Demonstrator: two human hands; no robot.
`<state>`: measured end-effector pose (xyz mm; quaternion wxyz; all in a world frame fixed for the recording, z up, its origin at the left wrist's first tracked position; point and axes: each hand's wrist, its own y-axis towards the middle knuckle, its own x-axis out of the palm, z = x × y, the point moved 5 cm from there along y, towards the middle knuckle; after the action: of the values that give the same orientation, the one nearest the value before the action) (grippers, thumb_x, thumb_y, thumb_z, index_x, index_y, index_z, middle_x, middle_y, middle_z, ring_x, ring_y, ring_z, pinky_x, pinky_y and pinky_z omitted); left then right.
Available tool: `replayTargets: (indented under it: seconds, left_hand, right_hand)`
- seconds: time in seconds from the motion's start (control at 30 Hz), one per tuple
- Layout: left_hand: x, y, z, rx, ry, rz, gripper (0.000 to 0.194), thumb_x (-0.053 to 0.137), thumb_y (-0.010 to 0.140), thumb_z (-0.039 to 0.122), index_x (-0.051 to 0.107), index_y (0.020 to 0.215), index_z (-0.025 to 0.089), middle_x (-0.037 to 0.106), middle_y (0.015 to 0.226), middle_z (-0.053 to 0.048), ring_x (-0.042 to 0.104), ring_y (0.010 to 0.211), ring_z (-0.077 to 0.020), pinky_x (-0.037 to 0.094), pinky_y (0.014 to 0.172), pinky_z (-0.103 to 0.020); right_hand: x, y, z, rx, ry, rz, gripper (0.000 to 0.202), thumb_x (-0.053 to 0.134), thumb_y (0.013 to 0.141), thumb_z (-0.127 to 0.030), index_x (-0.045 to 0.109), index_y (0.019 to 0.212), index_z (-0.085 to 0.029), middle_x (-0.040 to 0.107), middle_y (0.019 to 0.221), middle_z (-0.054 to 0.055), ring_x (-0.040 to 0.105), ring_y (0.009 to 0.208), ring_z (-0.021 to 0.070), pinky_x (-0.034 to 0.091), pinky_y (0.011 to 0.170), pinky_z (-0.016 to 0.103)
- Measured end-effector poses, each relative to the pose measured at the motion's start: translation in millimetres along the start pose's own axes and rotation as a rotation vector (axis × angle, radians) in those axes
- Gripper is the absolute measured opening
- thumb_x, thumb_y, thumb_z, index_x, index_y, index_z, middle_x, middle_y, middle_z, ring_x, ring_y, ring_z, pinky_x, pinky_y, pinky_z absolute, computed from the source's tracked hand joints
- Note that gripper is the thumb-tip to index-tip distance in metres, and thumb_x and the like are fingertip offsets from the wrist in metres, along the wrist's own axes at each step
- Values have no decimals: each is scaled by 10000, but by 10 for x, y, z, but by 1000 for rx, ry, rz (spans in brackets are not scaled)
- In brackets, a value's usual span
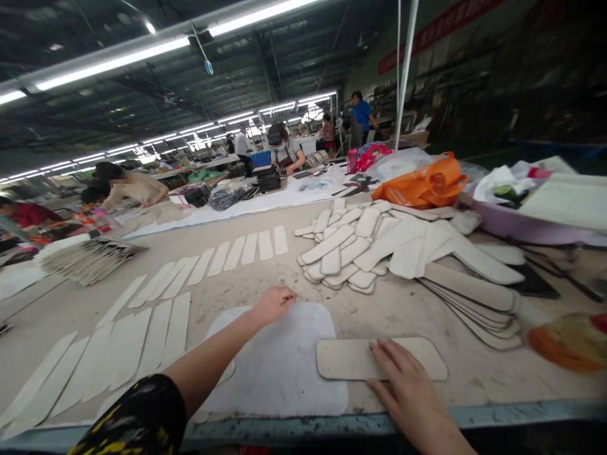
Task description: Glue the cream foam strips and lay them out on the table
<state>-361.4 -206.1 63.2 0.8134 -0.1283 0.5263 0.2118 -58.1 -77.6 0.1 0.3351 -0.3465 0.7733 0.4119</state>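
Observation:
My right hand (410,382) lies on a long cream panel (341,359) with rounded corners and small dark holes. Its fingers are stretched out and a little apart, resting across the panel near the table's front edge. My left hand (274,306) is over the far edge of a white sheet (284,373) with rounded corners. The fingers there are curled together, and whatever they may hold is too small to make out. Part of another cream piece (227,373) shows from under my left forearm.
Rows of cream strips (130,341) lie to the left. A heap of cream pieces (341,246) sits beyond my hands, with a fanned stack (478,303) at right. An orange bag (422,183) and a purple basin (531,218) stand behind. Several people work farther back.

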Motion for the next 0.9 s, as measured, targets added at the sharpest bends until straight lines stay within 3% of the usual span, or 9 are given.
replayTargets:
  seconds: [0.1, 0.2, 0.43, 0.67, 0.9]
  left_hand:
    - [-183, 472, -384, -169, 99, 100, 258, 500, 866, 278, 715, 974, 184, 686, 1059, -100, 626, 988, -229, 452, 921, -323]
    - [-303, 899, -693, -306, 194, 136, 243, 517, 876, 293, 700, 974, 167, 667, 1061, -124, 596, 1046, -243, 428, 951, -352]
    - [-243, 1545, -1093, -422, 392, 54, 303, 566, 900, 362, 588, 1107, 142, 596, 1150, -92, 586, 1027, -213, 489, 893, -435]
    - [-143, 1837, -1208, -419, 523, -4, 319, 549, 904, 376, 592, 1100, 128, 604, 1132, -101, 588, 1023, -219, 477, 892, -432]
    - [-151, 1754, -1011, -316, 573, 24, 252, 499, 816, 192, 697, 940, 98, 601, 1088, -195, 616, 996, -300, 458, 820, -340]
  right_hand:
    - [143, -13, -21, -84, -168, -5, 490, 513, 907, -479, 566, 1292, -182, 529, 1322, 115, 443, 1239, 323, 376, 1028, 511]
    - [153, 7, -3, -97, -239, 20, 537, 446, 929, -529, 528, 1328, -179, 503, 1356, 110, 423, 1263, 319, 333, 1048, 507]
    - [147, 102, 162, -23, -247, -36, 492, 424, 943, -488, 539, 1321, -193, 501, 1364, 81, 406, 1271, 336, 319, 1027, 560]
    - [165, 166, 97, 27, -91, -71, 420, 476, 938, -429, 598, 1267, -199, 528, 1334, 82, 462, 1213, 310, 376, 1035, 508]
    - [148, 168, -158, 81, -13, -163, 432, 558, 911, -380, 560, 1309, -212, 512, 1335, 92, 461, 1212, 303, 427, 1031, 468]
